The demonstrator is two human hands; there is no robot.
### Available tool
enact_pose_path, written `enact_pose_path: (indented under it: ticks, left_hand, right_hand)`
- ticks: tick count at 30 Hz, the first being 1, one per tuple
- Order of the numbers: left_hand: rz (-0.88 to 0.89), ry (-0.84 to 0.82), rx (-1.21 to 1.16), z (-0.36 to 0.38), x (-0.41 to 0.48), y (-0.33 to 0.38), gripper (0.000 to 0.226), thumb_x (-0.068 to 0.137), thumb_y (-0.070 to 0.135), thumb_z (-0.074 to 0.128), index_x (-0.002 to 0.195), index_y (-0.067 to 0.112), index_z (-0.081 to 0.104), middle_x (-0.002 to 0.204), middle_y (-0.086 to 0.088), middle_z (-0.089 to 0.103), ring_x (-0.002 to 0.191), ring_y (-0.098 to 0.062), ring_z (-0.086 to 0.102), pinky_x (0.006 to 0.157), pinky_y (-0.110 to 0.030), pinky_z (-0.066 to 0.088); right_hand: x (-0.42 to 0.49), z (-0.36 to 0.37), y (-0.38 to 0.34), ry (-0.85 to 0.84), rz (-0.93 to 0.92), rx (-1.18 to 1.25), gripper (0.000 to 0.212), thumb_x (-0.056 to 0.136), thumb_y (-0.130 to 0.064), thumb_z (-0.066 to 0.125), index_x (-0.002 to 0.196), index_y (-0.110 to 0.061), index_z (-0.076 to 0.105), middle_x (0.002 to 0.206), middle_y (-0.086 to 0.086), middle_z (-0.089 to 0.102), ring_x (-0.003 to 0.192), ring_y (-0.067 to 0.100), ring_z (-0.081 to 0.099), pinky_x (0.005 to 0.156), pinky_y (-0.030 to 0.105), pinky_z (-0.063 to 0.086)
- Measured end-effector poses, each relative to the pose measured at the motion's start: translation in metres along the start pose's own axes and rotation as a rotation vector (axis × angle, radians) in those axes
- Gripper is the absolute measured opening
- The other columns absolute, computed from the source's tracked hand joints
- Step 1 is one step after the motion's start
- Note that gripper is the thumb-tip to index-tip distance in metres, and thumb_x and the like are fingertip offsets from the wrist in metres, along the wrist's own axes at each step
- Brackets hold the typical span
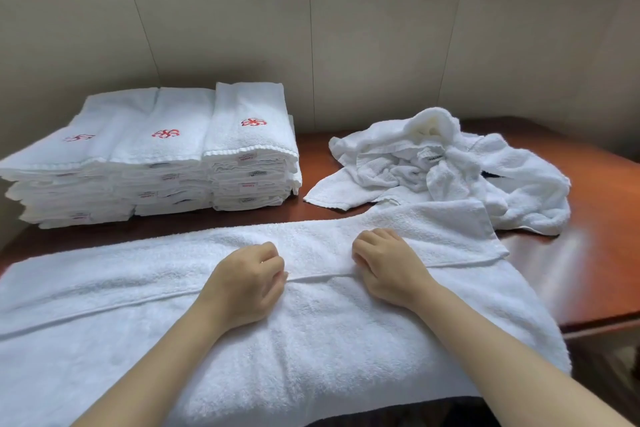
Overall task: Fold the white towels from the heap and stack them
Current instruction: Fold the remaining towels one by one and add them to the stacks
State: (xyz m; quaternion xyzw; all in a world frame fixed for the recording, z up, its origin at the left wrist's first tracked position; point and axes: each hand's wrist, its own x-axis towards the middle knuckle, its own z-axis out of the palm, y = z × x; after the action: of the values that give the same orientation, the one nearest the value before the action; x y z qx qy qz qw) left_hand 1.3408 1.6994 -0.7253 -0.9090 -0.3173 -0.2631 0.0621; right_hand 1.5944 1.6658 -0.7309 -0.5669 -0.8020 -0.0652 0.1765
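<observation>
White towel (311, 340) lies spread just nearer than the heap (450, 166); left hand (249, 279) and right hand (384, 263), fingers curled, pinch its folded hem. Keep that hem straight for an even fold.

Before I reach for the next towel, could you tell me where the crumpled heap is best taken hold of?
Pinch the flat corner sticking out of the heap toward the folded stacks, from its near left. It lies spread on the table, clear of the tangle, so it should pull free.
</observation>
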Motion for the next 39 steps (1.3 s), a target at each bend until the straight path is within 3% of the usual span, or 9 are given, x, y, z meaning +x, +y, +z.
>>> enact_pose_path:
  ticks: [3,5,9,12,16,23,26,31,39]
  left_hand:
    - [-0.144,0.023,-0.121,0.003,0.001,-0.002,0.046,0.091,0.04,0.036,0.072,0.008,0.063,0.083,0.0,0.061,0.069,-0.019,0.058,0.055,-0.028,0.044]
    - [-0.343,0.032,-0.213,0.007,0.009,-0.007,0.044,0.096,0.042,0.034,0.1,0.012,0.065,0.11,0.001,0.061,0.097,-0.018,0.06,0.074,-0.028,0.047]
    - [-0.655,-0.278,-0.074,0.016,0.016,-0.032,0.06,0.099,0.05,0.032,0.152,0.024,0.02,0.16,0.0,0.014,0.146,-0.015,0.015,0.118,-0.039,0.016]
    - [-0.67,-0.459,0.073,0.022,0.009,-0.04,0.067,0.095,0.062,0.02,0.153,0.031,0.007,0.161,0.001,0.0,0.148,-0.015,0.002,0.118,-0.044,0.003]
    - [-0.694,-0.496,0.087,0.009,-0.003,-0.057,0.069,0.093,0.066,0.017,0.153,0.034,0.002,0.161,0.004,-0.004,0.148,-0.014,-0.001,0.118,-0.045,0.001]
    - [-0.993,-0.431,0.181,-0.042,-0.075,-0.122,0.067,0.095,0.063,0.015,0.153,0.033,0.002,0.161,0.0,-0.009,0.148,-0.018,-0.004,0.117,-0.048,0.0]
    - [-1.234,-0.383,0.256,-0.07,-0.117,-0.146,0.07,0.094,0.064,0.015,0.154,0.028,0.003,0.161,-0.001,-0.007,0.148,-0.019,-0.001,0.118,-0.05,0.004]
    - [-1.358,-0.382,0.192,-0.102,-0.163,-0.158,0.07,0.095,0.062,0.014,0.154,0.027,0.001,0.161,-0.001,0.001,0.148,-0.021,0.006,0.117,-0.05,0.009]
    - [-1.428,-0.259,0.255,-0.133,-0.178,-0.132,0.063,0.097,0.05,0.036,0.148,0.015,0.024,0.146,-0.011,0.037,0.131,-0.032,0.037,0.102,-0.045,0.038]
  right_hand:
    - [0.002,0.0,-0.001,0.061,0.099,-0.029,0.026,0.097,-0.024,0.044,0.09,-0.007,0.062,0.097,0.007,0.063,0.095,0.03,0.055,0.094,0.035,0.035]
    - [0.013,0.001,-0.008,0.034,0.139,-0.073,0.027,0.098,-0.026,0.042,0.11,-0.01,0.06,0.12,0.007,0.058,0.116,0.029,0.05,0.106,0.037,0.029]
    - [0.037,0.011,-0.013,-0.156,0.276,0.001,0.052,0.099,-0.048,0.027,0.148,-0.03,0.023,0.159,0.0,0.012,0.147,0.024,0.007,0.117,0.048,0.003]
    - [0.039,0.02,0.001,-0.361,0.414,0.004,0.061,0.093,-0.064,0.019,0.149,-0.041,0.013,0.161,-0.001,0.001,0.147,0.026,-0.003,0.117,0.05,-0.003]
    - [0.044,0.022,0.013,-0.39,0.477,-0.011,0.072,0.086,-0.075,0.017,0.149,-0.043,0.009,0.161,-0.001,-0.002,0.147,0.025,-0.006,0.118,0.044,-0.003]
    - [0.064,0.022,-0.004,-0.46,0.577,-0.103,0.068,0.091,-0.068,0.013,0.151,-0.036,0.007,0.161,0.004,-0.005,0.147,0.031,-0.004,0.115,0.053,-0.004]
    - [0.076,0.028,-0.037,-0.393,0.462,-0.073,0.062,0.094,-0.062,0.015,0.151,-0.037,0.009,0.16,0.003,-0.007,0.147,0.03,-0.007,0.114,0.055,-0.005]
    - [0.082,0.05,-0.098,-0.41,0.124,0.028,0.057,0.095,-0.06,0.013,0.149,-0.043,0.008,0.161,-0.002,-0.003,0.147,0.024,-0.004,0.115,0.053,0.0]
    - [0.084,0.048,-0.108,-0.419,0.172,0.026,0.053,0.098,-0.055,0.016,0.148,-0.039,0.017,0.16,-0.001,0.005,0.147,0.026,0.002,0.115,0.054,0.004]
